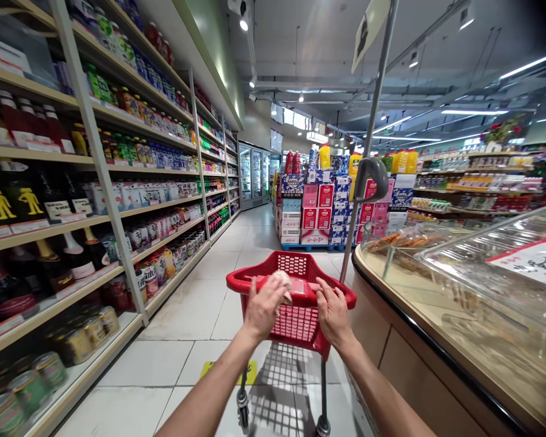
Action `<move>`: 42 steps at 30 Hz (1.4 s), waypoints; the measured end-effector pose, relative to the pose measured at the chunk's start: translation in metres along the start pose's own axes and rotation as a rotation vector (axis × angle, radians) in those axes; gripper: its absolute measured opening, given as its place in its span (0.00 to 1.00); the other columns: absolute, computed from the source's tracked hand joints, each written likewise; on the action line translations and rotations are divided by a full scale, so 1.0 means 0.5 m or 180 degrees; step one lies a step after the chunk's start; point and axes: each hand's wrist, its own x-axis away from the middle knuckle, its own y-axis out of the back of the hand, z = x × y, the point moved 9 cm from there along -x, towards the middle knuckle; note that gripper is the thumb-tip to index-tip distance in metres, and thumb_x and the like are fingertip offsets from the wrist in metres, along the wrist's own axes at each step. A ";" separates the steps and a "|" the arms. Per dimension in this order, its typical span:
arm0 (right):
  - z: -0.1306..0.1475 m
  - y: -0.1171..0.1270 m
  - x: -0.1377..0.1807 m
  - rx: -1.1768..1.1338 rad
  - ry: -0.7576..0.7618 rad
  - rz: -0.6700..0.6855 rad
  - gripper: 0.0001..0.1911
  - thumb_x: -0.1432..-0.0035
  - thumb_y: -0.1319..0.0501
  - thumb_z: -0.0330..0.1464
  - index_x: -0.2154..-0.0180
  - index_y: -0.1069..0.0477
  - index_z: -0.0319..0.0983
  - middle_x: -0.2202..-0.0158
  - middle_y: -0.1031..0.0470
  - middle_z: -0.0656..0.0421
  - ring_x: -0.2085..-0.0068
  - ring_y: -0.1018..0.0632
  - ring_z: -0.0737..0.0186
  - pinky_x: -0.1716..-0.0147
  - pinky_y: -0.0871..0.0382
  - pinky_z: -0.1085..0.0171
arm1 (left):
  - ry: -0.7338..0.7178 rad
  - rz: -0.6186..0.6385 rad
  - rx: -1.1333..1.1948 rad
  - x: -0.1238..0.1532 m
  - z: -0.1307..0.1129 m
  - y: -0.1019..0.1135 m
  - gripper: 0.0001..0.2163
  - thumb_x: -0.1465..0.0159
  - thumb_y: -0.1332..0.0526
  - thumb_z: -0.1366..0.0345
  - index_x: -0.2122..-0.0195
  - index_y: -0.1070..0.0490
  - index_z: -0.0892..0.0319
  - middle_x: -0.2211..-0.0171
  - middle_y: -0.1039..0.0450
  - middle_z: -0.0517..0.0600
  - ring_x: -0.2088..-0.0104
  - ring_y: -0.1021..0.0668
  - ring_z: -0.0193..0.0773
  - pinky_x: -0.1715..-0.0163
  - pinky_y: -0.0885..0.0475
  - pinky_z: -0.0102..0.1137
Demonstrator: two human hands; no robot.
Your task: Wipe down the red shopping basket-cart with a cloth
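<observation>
A red shopping cart (295,321) with a perforated plastic basket stands right in front of me, its handle side toward me. My left hand (264,308) is at the left part of the handle, with a crumpled pale wad (281,284), perhaps tissue or cloth, held under its fingers against the red bar. On the handle's right part rests my right hand (333,311), its fingers curled over the bar. Holes in the basket's far wall show the floor beyond; most of the basket's inside is hidden by the handle and my hands.
Tall shelves of bottles and cans (159,206) line the left. To the right is a curved counter (391,303) with clear covers over food. A grey pole (368,145) rises near the cart's right side. Stacked drink cartons (316,209) stand ahead, beside a tiled aisle (209,285) leading to glass-door fridges (253,173).
</observation>
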 end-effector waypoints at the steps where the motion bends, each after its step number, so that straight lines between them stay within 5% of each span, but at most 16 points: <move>1: 0.000 0.001 0.000 0.0008 0.0018 0.0011 0.22 0.39 0.59 0.37 0.49 0.36 0.40 0.51 0.29 0.54 0.54 0.28 0.60 0.46 0.46 0.50 | 0.0264 -0.0060 -0.0083 0.006 0.028 0.007 0.19 0.40 0.51 0.73 0.50 0.35 0.51 0.48 0.32 0.50 0.46 0.32 0.40 0.42 0.57 0.51; 3: 0.002 0.001 0.001 0.0034 0.0049 0.0028 0.21 0.39 0.58 0.37 0.49 0.36 0.40 0.51 0.29 0.54 0.54 0.27 0.60 0.46 0.46 0.50 | 0.0939 -0.0260 -0.0292 0.024 0.092 0.028 0.19 0.40 0.52 0.73 0.49 0.36 0.52 0.48 0.33 0.53 0.47 0.32 0.43 0.43 0.55 0.55; 5: 0.004 -0.001 0.000 0.0055 0.0048 0.0010 0.22 0.39 0.58 0.37 0.49 0.36 0.40 0.53 0.28 0.54 0.55 0.27 0.60 0.46 0.47 0.50 | 0.1149 -0.0350 -0.0360 0.037 0.112 0.035 0.19 0.40 0.53 0.73 0.49 0.36 0.53 0.47 0.34 0.54 0.47 0.32 0.44 0.44 0.53 0.56; 10: -0.004 -0.003 0.002 0.0003 -0.0016 -0.0053 0.23 0.39 0.59 0.38 0.49 0.37 0.38 0.53 0.28 0.53 0.54 0.28 0.59 0.46 0.48 0.49 | 0.0027 -0.0083 -0.0031 0.008 -0.015 0.003 0.18 0.39 0.52 0.73 0.50 0.35 0.52 0.48 0.33 0.51 0.45 0.33 0.40 0.41 0.58 0.50; 15: -0.013 0.010 0.002 -0.0102 -0.0054 -0.0055 0.23 0.39 0.59 0.38 0.48 0.38 0.38 0.52 0.28 0.54 0.54 0.28 0.60 0.45 0.48 0.51 | 0.0415 -0.0124 -0.0039 -0.027 -0.047 -0.005 0.20 0.39 0.53 0.76 0.49 0.36 0.53 0.48 0.32 0.50 0.46 0.32 0.40 0.41 0.57 0.51; 19: -0.020 0.028 -0.002 -0.0047 -0.0073 -0.0120 0.23 0.39 0.60 0.38 0.49 0.37 0.37 0.54 0.27 0.53 0.55 0.28 0.60 0.46 0.48 0.50 | -0.0235 0.0153 0.0351 -0.040 -0.107 -0.037 0.17 0.39 0.51 0.73 0.50 0.35 0.51 0.48 0.33 0.48 0.46 0.33 0.37 0.40 0.56 0.48; 25: -0.053 0.051 -0.002 0.0028 -0.0231 -0.0214 0.24 0.39 0.60 0.39 0.50 0.36 0.37 0.51 0.29 0.52 0.53 0.28 0.58 0.46 0.48 0.50 | 0.0742 -0.0103 -0.0055 -0.040 -0.004 -0.016 0.19 0.40 0.53 0.76 0.52 0.33 0.54 0.50 0.31 0.52 0.48 0.30 0.41 0.42 0.56 0.54; 30: -0.043 0.040 -0.003 -0.0097 -0.0100 -0.0214 0.23 0.39 0.58 0.39 0.50 0.36 0.37 0.55 0.26 0.52 0.54 0.28 0.58 0.46 0.49 0.47 | -0.0276 0.0406 0.0219 -0.050 -0.118 -0.061 0.18 0.38 0.51 0.73 0.49 0.36 0.50 0.47 0.34 0.48 0.45 0.34 0.38 0.42 0.53 0.50; 35: -0.067 0.058 -0.001 0.0038 -0.0228 -0.0275 0.22 0.39 0.58 0.38 0.50 0.36 0.38 0.53 0.28 0.53 0.53 0.28 0.56 0.46 0.50 0.42 | 0.0537 0.0371 0.0129 -0.066 -0.073 -0.049 0.21 0.40 0.54 0.77 0.48 0.37 0.54 0.46 0.35 0.51 0.44 0.35 0.41 0.42 0.54 0.53; 39: -0.012 0.039 -0.016 -0.0274 0.0262 -0.0203 0.20 0.40 0.54 0.36 0.49 0.36 0.38 0.51 0.30 0.52 0.49 0.31 0.57 0.48 0.40 0.50 | -0.0037 0.0760 0.0534 -0.068 -0.117 -0.078 0.26 0.41 0.52 0.75 0.40 0.51 0.60 0.42 0.43 0.55 0.41 0.41 0.38 0.41 0.51 0.47; 42: 0.059 -0.018 -0.028 -0.0212 0.0760 0.0170 0.20 0.42 0.51 0.34 0.48 0.36 0.38 0.48 0.33 0.50 0.46 0.34 0.56 0.48 0.38 0.53 | 0.0147 0.0886 0.0404 -0.056 -0.091 -0.082 0.31 0.42 0.48 0.69 0.39 0.60 0.66 0.39 0.50 0.62 0.39 0.46 0.42 0.42 0.51 0.48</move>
